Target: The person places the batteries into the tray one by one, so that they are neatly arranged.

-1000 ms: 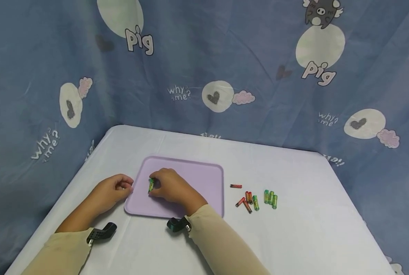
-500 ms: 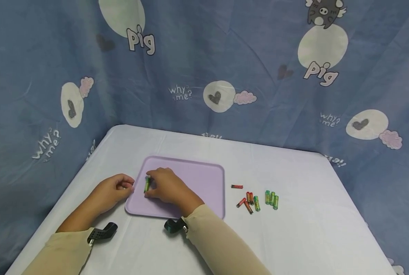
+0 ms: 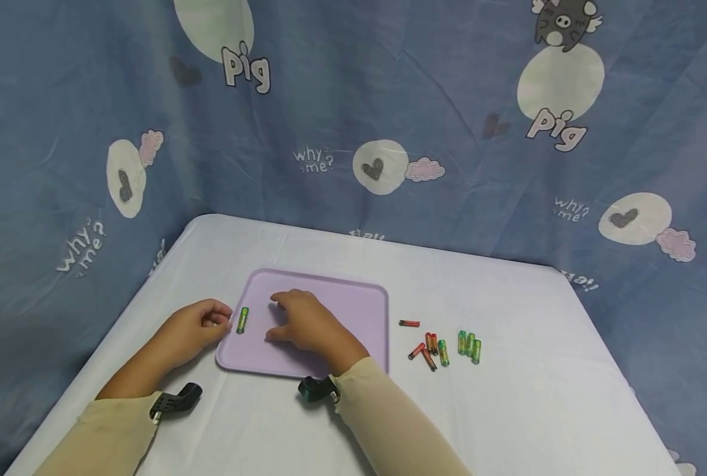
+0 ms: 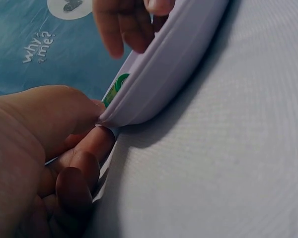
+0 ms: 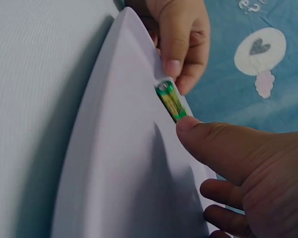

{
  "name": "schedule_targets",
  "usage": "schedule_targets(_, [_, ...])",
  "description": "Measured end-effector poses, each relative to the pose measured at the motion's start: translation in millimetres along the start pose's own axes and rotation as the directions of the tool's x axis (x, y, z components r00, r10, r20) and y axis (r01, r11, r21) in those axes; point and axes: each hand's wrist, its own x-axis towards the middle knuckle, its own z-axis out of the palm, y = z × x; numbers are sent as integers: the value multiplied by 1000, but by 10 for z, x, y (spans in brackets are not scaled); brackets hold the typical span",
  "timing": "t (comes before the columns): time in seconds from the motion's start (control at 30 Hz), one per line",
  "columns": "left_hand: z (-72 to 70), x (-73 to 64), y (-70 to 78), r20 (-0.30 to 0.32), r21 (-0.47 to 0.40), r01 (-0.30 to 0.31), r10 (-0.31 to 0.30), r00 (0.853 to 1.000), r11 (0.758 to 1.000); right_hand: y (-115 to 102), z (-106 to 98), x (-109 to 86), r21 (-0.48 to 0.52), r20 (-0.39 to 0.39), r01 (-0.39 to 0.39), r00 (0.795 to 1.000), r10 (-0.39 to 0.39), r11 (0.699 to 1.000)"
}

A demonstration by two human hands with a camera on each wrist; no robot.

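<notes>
A single green-and-yellow battery (image 3: 243, 320) lies on the lilac tray (image 3: 341, 305), close inside its left rim. At that rim is my left hand (image 3: 191, 334); in the left wrist view its thumb and forefinger pinch the tray edge (image 4: 154, 74). My right hand (image 3: 312, 325) hovers over the tray, to the right of the battery, thumb and fingers spread apart with nothing between them. Seen from the right wrist, the thumb overlaps the lower end of the battery (image 5: 171, 100).
Right of the tray, several red batteries (image 3: 431, 342) lie loosely grouped beside a green battery (image 3: 443, 353), with one red battery (image 3: 409, 323) lying apart. Farther right are 3 more green batteries (image 3: 470, 345). A blue printed curtain (image 3: 460, 198) hangs behind the white table (image 3: 538, 396).
My right hand carried the green battery left across the tray, let it go near the left rim, and drew back to the right with fingers spreading. The left hand stayed put.
</notes>
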Motion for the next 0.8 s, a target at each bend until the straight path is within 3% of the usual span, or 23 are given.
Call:
schedule_targets(0.5, [29,5,-37,5,-4,15,-15,1000,1000,243,-77,-266,-2,6,-13,1000,13,1000])
schedule_targets(0.8, [27,23,-8,-9,-3,16,-16,1000,1000,381,-152,-435,84,-33,-28,999,31,996])
